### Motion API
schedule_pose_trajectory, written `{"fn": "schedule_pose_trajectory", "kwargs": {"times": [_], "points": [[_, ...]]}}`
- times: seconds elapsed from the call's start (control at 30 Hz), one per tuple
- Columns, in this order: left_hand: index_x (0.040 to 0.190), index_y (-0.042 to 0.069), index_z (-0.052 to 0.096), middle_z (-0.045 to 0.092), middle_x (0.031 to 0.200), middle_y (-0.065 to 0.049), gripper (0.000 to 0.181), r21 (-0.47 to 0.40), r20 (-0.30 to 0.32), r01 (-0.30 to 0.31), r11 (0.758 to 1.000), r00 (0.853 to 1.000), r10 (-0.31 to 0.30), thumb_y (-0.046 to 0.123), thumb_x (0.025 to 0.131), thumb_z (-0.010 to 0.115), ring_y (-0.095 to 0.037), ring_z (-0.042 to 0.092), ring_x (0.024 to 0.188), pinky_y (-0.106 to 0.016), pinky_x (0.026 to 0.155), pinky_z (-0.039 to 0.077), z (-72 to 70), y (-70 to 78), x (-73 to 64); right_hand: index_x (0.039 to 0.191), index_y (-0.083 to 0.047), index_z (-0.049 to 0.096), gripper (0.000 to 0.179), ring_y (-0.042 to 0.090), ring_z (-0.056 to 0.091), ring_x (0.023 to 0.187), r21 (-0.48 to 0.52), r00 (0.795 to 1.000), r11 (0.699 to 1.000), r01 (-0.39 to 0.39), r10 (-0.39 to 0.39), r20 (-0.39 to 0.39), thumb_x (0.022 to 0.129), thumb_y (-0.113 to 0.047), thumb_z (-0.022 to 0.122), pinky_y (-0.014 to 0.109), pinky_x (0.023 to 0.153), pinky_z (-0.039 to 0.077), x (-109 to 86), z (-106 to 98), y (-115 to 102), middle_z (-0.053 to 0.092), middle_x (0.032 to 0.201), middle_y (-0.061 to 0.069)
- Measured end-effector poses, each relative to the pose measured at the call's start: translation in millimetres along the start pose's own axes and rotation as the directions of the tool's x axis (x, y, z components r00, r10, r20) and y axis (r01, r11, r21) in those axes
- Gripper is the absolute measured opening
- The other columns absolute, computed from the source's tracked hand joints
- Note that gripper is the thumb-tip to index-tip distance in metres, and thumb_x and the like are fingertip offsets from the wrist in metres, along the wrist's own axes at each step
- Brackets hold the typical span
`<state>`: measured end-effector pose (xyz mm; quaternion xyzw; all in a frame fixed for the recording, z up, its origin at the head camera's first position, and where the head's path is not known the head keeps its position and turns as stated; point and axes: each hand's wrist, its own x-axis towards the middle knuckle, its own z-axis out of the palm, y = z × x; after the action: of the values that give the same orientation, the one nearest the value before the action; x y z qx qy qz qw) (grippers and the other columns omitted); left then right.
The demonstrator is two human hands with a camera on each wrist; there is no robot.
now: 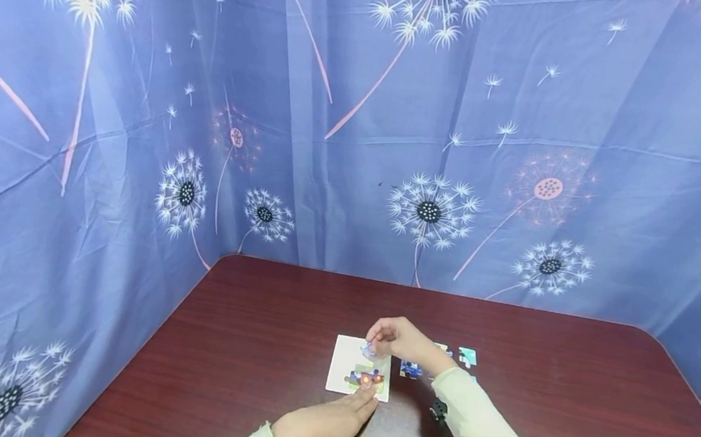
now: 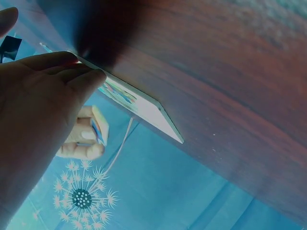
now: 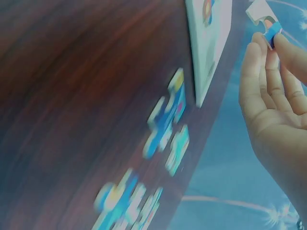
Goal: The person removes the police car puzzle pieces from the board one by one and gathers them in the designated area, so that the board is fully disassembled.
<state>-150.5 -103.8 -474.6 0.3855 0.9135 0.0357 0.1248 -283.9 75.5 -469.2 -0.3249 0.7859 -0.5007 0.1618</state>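
Observation:
My right hand point(image 1: 398, 339) pinches a jigsaw piece point(image 3: 273, 32) between thumb and fingertips, above the far part of a white puzzle board point(image 1: 343, 351). In the right wrist view that piece shows blue and white. The left hand point(image 1: 330, 422) lies with its fingers extended, their tips at the board's near edge, beside a few joined jigsaw pieces point(image 1: 366, 378) with red and yellow colours. In the left wrist view those fingertips touch the board point(image 2: 153, 112) near its edge, while the right hand point(image 2: 81, 136) shows beyond it.
Several loose jigsaw pieces point(image 3: 180, 148) lie to the right of the board, partly hidden by the right forearm in the head view. The dark red wooden table point(image 1: 233, 335) has a blue dandelion-print curtain point(image 1: 339, 203) along its far and left sides.

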Motion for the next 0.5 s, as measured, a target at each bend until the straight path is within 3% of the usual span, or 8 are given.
{"fn": "schedule_pose_trajectory", "kwargs": {"times": [0.23, 0.5], "points": [[0.143, -0.005, 0.039, 0.03, 0.153, -0.021, 0.067, 0.008, -0.01, 0.004, 1.0, 1.0, -0.004, 0.04, 0.095, 0.054, -0.023, 0.025, 0.143, -0.029, 0.113, 0.028, 0.9, -0.1, 0.6, 0.099, 0.009, 0.064, 0.014, 0.024, 0.065, 0.076, 0.012, 0.998, 0.998, -0.064, 0.064, -0.019, 0.086, 0.002, 0.065, 0.043, 0.071, 0.057, -20.2, -17.6, 8.0, 0.067, 0.086, 0.018], [0.144, -0.004, 0.037, 0.028, 0.153, -0.021, 0.067, -0.023, 0.007, 0.02, 1.0, 1.0, -0.02, 0.038, 0.095, 0.055, -0.022, 0.023, 0.144, -0.029, 0.114, 0.026, 0.8, 0.3, 0.3, 0.098, 0.003, 0.067, 0.014, 0.017, 0.064, 0.075, -0.021, 0.993, 0.993, -0.115, 0.115, -0.025, 0.087, -0.005, 0.069, 0.034, 0.067, 0.057, -39.5, -28.5, 22.6, 0.069, 0.089, 0.01]]}}
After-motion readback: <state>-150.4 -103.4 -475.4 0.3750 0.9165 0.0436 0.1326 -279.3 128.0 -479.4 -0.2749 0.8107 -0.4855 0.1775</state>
